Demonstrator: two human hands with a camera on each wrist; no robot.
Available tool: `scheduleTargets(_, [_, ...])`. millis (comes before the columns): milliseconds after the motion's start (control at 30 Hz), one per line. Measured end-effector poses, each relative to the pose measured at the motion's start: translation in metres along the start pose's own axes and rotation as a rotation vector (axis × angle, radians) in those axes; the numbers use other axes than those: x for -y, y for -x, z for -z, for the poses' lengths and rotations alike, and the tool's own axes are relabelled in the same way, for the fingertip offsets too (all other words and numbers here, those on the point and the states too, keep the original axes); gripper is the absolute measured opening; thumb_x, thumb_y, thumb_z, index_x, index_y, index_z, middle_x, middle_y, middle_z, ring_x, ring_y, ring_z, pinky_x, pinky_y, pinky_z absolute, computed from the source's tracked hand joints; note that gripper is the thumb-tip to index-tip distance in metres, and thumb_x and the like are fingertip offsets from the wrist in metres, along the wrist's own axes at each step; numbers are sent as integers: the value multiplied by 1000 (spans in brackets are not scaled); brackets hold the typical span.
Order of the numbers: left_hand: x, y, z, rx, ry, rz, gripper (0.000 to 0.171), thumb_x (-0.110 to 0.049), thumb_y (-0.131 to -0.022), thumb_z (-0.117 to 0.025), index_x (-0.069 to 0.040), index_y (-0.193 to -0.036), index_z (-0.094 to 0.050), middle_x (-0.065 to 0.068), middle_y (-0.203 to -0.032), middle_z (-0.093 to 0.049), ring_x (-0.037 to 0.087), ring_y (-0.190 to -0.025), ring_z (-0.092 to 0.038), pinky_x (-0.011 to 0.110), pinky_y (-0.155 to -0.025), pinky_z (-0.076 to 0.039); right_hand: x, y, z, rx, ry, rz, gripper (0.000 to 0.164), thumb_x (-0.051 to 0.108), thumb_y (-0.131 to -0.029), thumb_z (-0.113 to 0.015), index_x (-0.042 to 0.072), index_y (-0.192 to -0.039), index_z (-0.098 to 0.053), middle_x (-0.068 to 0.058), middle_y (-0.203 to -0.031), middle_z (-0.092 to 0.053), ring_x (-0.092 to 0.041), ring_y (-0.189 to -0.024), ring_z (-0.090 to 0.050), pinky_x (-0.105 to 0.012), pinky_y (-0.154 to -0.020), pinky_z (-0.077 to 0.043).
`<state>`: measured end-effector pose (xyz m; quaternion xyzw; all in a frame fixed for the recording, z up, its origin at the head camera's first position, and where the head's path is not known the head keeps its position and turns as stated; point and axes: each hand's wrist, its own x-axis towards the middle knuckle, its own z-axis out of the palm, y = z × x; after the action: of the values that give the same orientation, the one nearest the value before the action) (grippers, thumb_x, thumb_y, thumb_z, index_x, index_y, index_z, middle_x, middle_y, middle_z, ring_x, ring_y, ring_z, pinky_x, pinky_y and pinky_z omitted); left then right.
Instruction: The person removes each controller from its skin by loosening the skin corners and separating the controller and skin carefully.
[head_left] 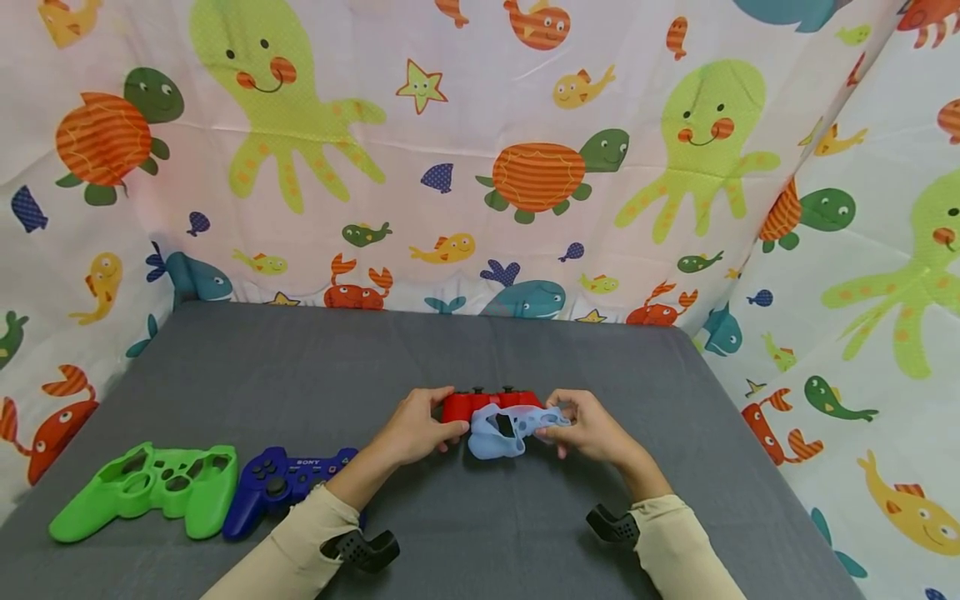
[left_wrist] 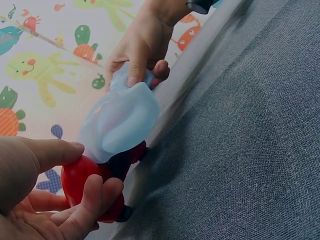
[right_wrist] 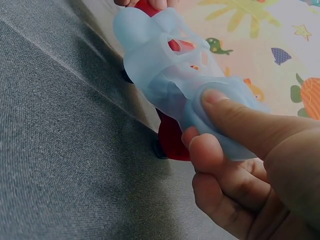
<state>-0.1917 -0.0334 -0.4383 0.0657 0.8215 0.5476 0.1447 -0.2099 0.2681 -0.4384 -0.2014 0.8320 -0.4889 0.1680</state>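
Note:
My left hand point(head_left: 420, 427) grips one end of a red game controller point(head_left: 465, 405), its thumb and fingers around the red grip in the left wrist view. A soft, pale blue silicone controller cover point(head_left: 497, 433) lies crumpled over the front of the controller. With thumb and fingers my right hand point(head_left: 587, 427) pinches the cover's right end; in the right wrist view the thumb presses on the cover point(right_wrist: 165, 65). Red shows through the cover's openings. How far the cover reaches around the controller cannot be told.
On the left of the grey cloth-covered table point(head_left: 480, 533) lie a green controller cover point(head_left: 202, 500) and a dark blue Sony controller point(head_left: 273, 487), partly behind the left forearm. A curtain point(head_left: 465, 200) printed with sea animals hangs behind the table and along its sides.

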Motion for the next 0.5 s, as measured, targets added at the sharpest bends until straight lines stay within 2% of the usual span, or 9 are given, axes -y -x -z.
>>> scheduleTargets(267, [0, 1, 0, -2, 5, 8, 70, -15, -91, -76, 0, -151, -44, 24, -140, -58, 15, -56, -64, 28, -59, -53, -3, 1, 1, 41, -42, 39, 22, 6, -92, -73, -6, -100, -56, -32, -72, -64, -20, -47, -63, -20, -49, -48])
scheduleTargets(400, [-2, 2, 0, -8, 21, 9, 69, -13, -90, -76, 0, -150, -45, 24, -141, -58, 15, -54, -63, 29, -59, -56, -4, 2, 3, 71, -75, 71, 19, 1, -93, -70, -7, -100, -54, -29, -72, -65, -19, -48, -63, -20, -50, -47])
scheduleTargets(500, [-2, 2, 0, -15, 34, 8, 69, -12, -90, -77, 1, -150, -45, 24, -142, -58, 14, -53, -63, 32, -60, -57, -5, 3, 7, 111, -102, 95, 19, -1, -93, -68, -7, -100, -52, -26, -76, -67, -22, -48, -62, -19, -51, -47])
